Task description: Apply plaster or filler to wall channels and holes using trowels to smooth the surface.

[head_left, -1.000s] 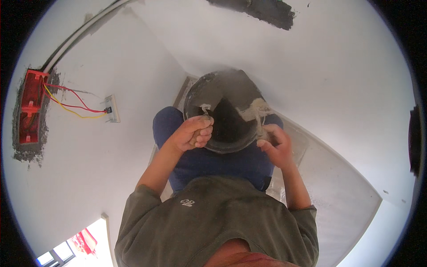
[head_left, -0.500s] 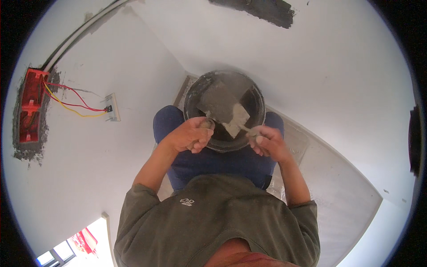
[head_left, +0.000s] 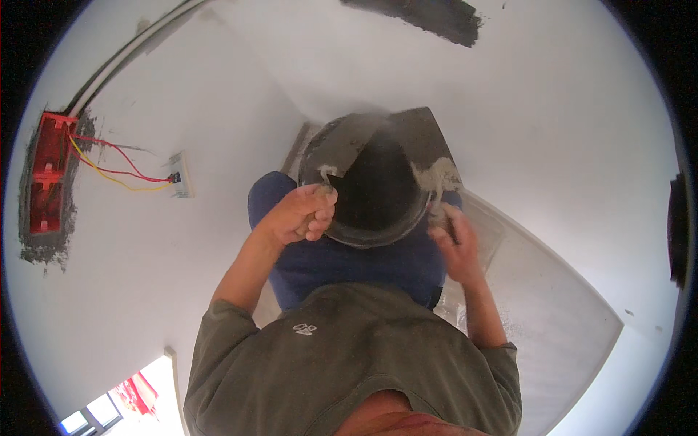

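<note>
While the left hand (head_left: 302, 214) grasps the near rim of a black bucket (head_left: 371, 182) above the knees, the right hand (head_left: 452, 240) clenches a mortar-smeared trowel (head_left: 425, 145) whose blade lies across it. Bucket interior dark; contents cannot be told.

Black bucket (head_left: 367, 221), held at its rim by the left hand (head_left: 298, 216): dull, flexible-looking plastic or rubber, smeared with rough grey mortar. Flat trowel blade (head_left: 425, 142), above the fingers of the right hand (head_left: 454, 243): matt grey metal crusted with pale, gritty plaster. Walls (head_left: 567, 109): smooth matt white, with a rough grey patch around the glossy red plastic box (head_left: 47, 178). Shirt (head_left: 349, 363): soft olive cloth.
</note>
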Demonstrator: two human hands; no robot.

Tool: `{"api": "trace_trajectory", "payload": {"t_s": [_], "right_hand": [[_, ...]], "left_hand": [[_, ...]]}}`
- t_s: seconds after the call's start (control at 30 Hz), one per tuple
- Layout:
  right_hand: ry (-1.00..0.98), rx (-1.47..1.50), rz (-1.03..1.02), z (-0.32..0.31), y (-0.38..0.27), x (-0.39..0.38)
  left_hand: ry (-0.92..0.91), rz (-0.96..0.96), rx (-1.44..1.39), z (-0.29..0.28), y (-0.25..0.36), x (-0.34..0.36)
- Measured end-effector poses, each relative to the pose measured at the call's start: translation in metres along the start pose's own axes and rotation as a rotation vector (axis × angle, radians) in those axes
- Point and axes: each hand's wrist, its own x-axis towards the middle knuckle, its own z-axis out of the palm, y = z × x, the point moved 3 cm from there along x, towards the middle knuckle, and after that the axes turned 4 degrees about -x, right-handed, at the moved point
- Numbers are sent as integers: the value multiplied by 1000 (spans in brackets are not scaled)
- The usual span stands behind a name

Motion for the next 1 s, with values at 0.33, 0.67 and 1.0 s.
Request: {"api": "trace_trajectory", "payload": {"t_s": [0.33, 0.67, 1.0], "right_hand": [[221, -150, -104, 104, -9, 33], [17, -97, 175, 63, 9, -42], [111, -198, -85, 27, -11, -21]], "left_hand": [[-47, 21, -131, 49, 2, -13], [76, 145, -66, 32, 13, -10], [96, 577, 9, 14, 0, 21]]}}
